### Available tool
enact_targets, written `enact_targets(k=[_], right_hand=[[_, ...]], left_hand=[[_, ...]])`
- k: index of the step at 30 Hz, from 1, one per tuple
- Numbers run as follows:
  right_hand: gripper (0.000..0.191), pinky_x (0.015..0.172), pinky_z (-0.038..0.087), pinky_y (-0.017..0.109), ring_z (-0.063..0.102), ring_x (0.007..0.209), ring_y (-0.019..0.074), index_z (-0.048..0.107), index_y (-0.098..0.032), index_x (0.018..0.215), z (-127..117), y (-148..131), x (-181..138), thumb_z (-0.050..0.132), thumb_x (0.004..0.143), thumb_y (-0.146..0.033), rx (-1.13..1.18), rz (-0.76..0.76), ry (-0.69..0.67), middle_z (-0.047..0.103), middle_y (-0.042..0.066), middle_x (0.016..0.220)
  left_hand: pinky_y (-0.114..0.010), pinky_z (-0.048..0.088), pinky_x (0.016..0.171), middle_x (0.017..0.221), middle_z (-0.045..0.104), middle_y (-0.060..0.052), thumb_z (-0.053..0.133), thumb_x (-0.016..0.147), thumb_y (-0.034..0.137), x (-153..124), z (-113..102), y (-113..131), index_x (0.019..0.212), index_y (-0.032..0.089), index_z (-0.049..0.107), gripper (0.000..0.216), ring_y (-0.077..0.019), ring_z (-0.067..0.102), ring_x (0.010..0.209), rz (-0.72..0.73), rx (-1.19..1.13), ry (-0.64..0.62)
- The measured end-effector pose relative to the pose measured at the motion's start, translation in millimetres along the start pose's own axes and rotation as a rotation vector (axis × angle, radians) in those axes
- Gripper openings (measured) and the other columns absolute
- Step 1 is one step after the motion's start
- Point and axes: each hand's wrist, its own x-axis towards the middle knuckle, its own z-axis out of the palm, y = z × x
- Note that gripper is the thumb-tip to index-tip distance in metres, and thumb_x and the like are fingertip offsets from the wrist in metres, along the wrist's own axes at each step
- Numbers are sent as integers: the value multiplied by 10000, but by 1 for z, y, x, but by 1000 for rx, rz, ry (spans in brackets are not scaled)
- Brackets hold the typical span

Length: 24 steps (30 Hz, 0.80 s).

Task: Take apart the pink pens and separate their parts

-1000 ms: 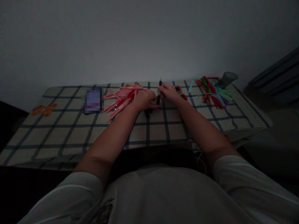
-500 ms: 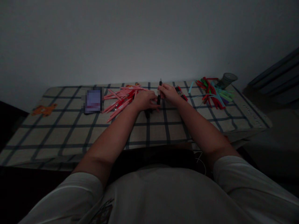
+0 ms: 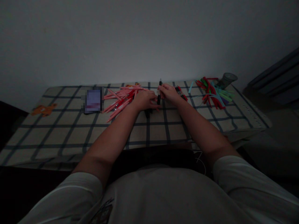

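Note:
A black pen point(image 3: 159, 99) stands nearly upright between my two hands, its pointed tip upward. My right hand point(image 3: 169, 93) pinches it around the middle, with the fingers closed. My left hand point(image 3: 145, 100) is closed around the lower black end of the same pen. Beneath and beside my left hand lie dark pen-like pieces point(image 3: 147, 114), partly hidden by it. To the left spreads a loose pile of pink and red pens point(image 3: 120, 105). Just past my right wrist are several red and black pieces point(image 3: 181, 93), partly covered by my arm.
A checked tablecloth point(image 3: 67, 133) covers the table, which stands against a wall. A device with a blurred screen point(image 3: 93, 101) lies on the left beside an orange bear print point(image 3: 44, 109). On the right are coloured strips point(image 3: 215, 96) and a clear cup point(image 3: 226, 80).
Almost nothing differs. The pen appears very slightly shifted between my fingers; both hands stay in place.

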Motion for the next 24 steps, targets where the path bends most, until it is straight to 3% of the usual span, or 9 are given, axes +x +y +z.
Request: enact_targets(k=[4,10,14,24], right_hand=[[387,621,420,259,476,579,123,524,-235,742,0,-2,0,589,1124,-239,-30,12,-1,552,-44,630],[390,613,419,249,472,589,132,498,-246,773,-1,4,4,619,1126,-359,-70,15,-33,524,-54,609],[386,618,412,258,467,582,135,484,-253,765,0,9,7,587,1135,-293,-65,11,-10,526,-55,612],[378,644,400,276,479,578,131,454,-262,776,0,0,2,536,1142,-216,-96,40,-34,529,-60,634]], left_hand=[[-352,475,789,1089,825,-99,825,894,609,1,0,-1,1051,206,846,434,-288,768,1057,8,5,-4],[-348,459,778,1031,821,-85,842,893,587,1,4,-2,1069,210,849,416,-293,763,1064,20,-3,-7],[-341,426,734,1001,816,-74,851,898,567,1,3,0,1063,206,848,397,-270,758,993,13,14,-13],[-339,411,741,1014,815,-67,853,914,562,-1,1,3,1041,211,836,374,-274,761,1043,-7,27,-25]])
